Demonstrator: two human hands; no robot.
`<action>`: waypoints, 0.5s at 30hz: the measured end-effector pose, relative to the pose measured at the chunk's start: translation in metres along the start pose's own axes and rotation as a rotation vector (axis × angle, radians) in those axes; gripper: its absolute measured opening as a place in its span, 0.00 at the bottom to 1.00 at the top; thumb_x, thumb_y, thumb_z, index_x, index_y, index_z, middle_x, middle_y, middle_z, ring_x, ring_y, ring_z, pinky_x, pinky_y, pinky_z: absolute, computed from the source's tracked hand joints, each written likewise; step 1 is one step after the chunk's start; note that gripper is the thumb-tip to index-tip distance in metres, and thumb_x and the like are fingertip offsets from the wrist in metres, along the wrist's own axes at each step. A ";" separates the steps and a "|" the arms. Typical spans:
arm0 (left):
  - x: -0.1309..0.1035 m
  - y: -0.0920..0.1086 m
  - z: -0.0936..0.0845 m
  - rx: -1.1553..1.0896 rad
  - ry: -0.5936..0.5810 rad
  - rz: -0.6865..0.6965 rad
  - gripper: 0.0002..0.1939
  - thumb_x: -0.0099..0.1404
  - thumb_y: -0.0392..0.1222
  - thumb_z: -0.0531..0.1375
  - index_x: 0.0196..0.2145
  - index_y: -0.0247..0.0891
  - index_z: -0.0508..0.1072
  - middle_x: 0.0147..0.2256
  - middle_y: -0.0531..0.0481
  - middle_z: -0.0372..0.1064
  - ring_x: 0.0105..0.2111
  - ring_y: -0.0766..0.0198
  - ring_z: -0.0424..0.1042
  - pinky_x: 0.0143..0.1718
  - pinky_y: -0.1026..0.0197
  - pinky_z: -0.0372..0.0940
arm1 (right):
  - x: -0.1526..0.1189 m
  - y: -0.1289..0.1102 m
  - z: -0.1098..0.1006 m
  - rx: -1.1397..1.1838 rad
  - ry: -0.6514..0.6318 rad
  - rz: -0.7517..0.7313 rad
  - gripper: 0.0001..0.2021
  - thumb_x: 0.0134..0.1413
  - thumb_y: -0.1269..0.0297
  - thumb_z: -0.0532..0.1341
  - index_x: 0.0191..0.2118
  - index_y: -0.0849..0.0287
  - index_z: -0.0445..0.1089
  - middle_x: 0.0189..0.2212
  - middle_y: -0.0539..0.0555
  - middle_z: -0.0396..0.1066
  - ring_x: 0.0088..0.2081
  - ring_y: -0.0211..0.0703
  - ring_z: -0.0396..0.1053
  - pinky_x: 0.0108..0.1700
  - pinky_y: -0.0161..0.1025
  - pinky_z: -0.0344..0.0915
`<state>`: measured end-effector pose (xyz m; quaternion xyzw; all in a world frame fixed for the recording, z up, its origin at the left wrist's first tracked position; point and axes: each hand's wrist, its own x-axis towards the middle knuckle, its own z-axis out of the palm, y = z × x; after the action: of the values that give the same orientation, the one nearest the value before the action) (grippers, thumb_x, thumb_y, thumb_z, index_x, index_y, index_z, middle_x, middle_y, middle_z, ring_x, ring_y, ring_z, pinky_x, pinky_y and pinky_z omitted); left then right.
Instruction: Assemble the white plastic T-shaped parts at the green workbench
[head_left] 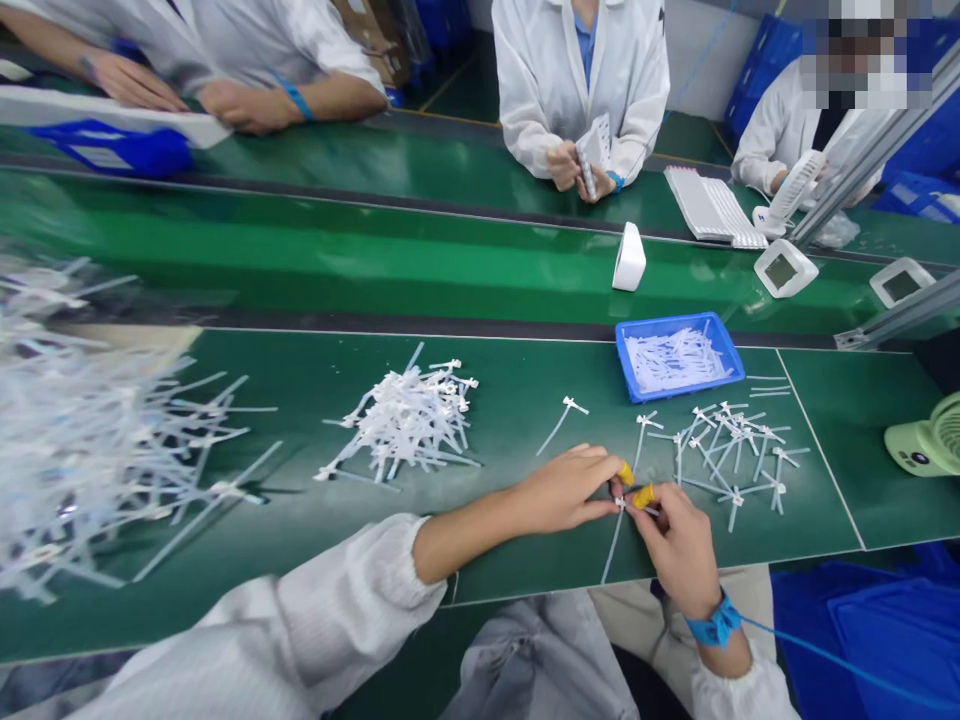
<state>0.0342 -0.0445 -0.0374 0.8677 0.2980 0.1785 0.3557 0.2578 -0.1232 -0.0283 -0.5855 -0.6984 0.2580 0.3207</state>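
My left hand (574, 488) and my right hand (679, 540) meet near the front edge of the green table. Both are closed in a pinch on a small white connector (621, 503), from which a thin translucent tube (613, 548) trails toward me. Yellow finger cots cover a fingertip on each hand, and a blue wrist strap (716, 622) circles my right wrist. Just beyond my fingers lies another connector with tubes (643, 424). A single similar piece (568, 404) rests farther left. The exact grip of each fingertip is partly hidden.
A blue tray (624, 362) holds short tube pieces. Loose tubed connectors (731, 435) are scattered at right, with a pile (409, 415) mid-left and a larger heap (90, 470) far left. A green fan (926, 440) stands right. Co-workers sit across the green conveyor belt (375, 255).
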 end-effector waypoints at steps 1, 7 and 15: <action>0.000 -0.001 0.000 -0.017 0.000 0.012 0.10 0.75 0.45 0.68 0.45 0.42 0.70 0.43 0.50 0.78 0.44 0.54 0.75 0.46 0.57 0.62 | -0.001 0.000 0.000 0.007 -0.004 0.004 0.10 0.71 0.61 0.63 0.34 0.53 0.73 0.29 0.50 0.73 0.29 0.44 0.71 0.33 0.38 0.66; 0.001 -0.005 0.003 -0.056 0.020 0.057 0.09 0.77 0.46 0.66 0.46 0.43 0.70 0.42 0.51 0.81 0.44 0.55 0.76 0.46 0.56 0.61 | -0.004 0.001 0.001 0.073 -0.017 0.049 0.07 0.71 0.59 0.63 0.41 0.52 0.76 0.35 0.52 0.82 0.27 0.44 0.73 0.33 0.39 0.70; 0.001 -0.006 0.004 -0.082 0.041 0.049 0.11 0.75 0.46 0.68 0.44 0.42 0.70 0.40 0.53 0.82 0.44 0.56 0.76 0.45 0.56 0.60 | -0.004 0.001 0.001 0.060 -0.029 0.053 0.05 0.72 0.60 0.63 0.42 0.52 0.76 0.39 0.53 0.84 0.33 0.46 0.78 0.36 0.39 0.71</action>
<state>0.0350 -0.0427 -0.0443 0.8554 0.2766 0.2171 0.3804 0.2580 -0.1272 -0.0308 -0.5902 -0.6791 0.2958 0.3209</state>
